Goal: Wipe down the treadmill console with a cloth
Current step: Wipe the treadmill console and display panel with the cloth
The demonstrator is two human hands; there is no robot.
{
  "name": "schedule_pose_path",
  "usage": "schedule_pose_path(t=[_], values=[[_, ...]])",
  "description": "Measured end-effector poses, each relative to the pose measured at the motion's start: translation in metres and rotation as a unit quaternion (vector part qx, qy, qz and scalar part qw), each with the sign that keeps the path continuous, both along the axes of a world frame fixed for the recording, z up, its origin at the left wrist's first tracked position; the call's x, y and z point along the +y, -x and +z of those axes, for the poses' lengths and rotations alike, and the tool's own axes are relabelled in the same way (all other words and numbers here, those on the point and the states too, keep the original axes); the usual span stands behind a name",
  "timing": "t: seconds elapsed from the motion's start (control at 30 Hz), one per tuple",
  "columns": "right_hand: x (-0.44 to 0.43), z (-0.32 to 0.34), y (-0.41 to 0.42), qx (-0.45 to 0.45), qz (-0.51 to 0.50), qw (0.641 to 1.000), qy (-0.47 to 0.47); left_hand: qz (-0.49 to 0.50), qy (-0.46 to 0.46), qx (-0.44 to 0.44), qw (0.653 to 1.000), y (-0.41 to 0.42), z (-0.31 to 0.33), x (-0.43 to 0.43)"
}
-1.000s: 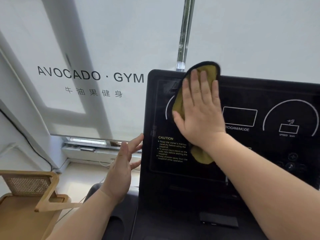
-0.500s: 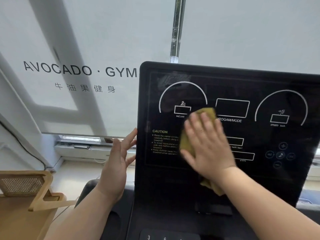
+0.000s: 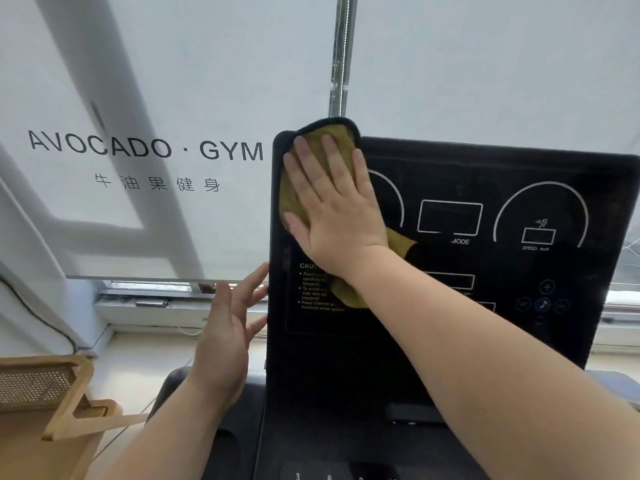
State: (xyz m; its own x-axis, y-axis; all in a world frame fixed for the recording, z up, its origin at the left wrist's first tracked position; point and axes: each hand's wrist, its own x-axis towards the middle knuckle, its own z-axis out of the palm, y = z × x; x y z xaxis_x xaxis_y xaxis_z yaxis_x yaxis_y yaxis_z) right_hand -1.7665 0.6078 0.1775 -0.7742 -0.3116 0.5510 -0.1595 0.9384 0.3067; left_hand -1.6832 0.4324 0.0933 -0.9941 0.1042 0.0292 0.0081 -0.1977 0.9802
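The black treadmill console (image 3: 485, 327) stands upright in front of me, with white dials and yellow caution text. My right hand (image 3: 337, 209) lies flat, fingers straight, pressing an olive-green cloth (image 3: 332, 135) against the console's top left corner. The cloth's dark-edged top sticks up past the console's rim, and a flap hangs out below my wrist. My left hand (image 3: 228, 334) is open with fingers spread, its fingertips touching the console's left edge at mid-height.
A white blind with "AVOCADO · GYM" lettering (image 3: 145, 148) hangs behind the console, with a metal chain (image 3: 341, 53) down its middle. A wooden chair with a cane panel (image 3: 45, 403) stands at lower left. The window sill (image 3: 152, 303) runs behind.
My right hand has slid the cloth from the console's centre up and left to the top left corner. My left hand has stayed at the console's left edge.
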Motion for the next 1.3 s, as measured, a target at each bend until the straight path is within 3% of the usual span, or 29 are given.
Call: schedule_pose_path(t=[0.2, 0.33, 0.57, 0.67, 0.97, 1.17, 1.3], values=[[0.023, -0.071, -0.045, -0.048, 0.074, 0.991, -0.097, -0.006, -0.014, -0.006, 1.0, 0.0, -0.005, -0.003], [0.08, -0.087, -0.067, -0.022, 0.045, 0.993, -0.105, -0.028, -0.025, -0.016, 0.999, 0.004, -0.007, -0.007], [0.077, 0.007, -0.018, 0.015, -0.104, 0.991, 0.085, -0.039, -0.039, -0.008, 0.998, 0.004, -0.016, -0.008], [0.04, 0.003, -0.01, 0.016, -0.069, 0.996, 0.049, -0.044, -0.052, -0.011, 0.998, 0.004, -0.024, -0.011], [-0.012, -0.1, -0.053, -0.054, 0.068, 0.994, -0.068, -0.025, -0.076, -0.073, 0.994, -0.003, -0.04, -0.015], [0.036, -0.13, -0.084, -0.054, 0.05, 0.992, -0.101, -0.005, -0.036, -0.05, 0.998, -0.005, -0.041, -0.01], [0.085, -0.11, -0.087, -0.036, -0.002, 0.995, -0.09, -0.019, -0.015, -0.043, 0.999, -0.01, -0.038, -0.01]])
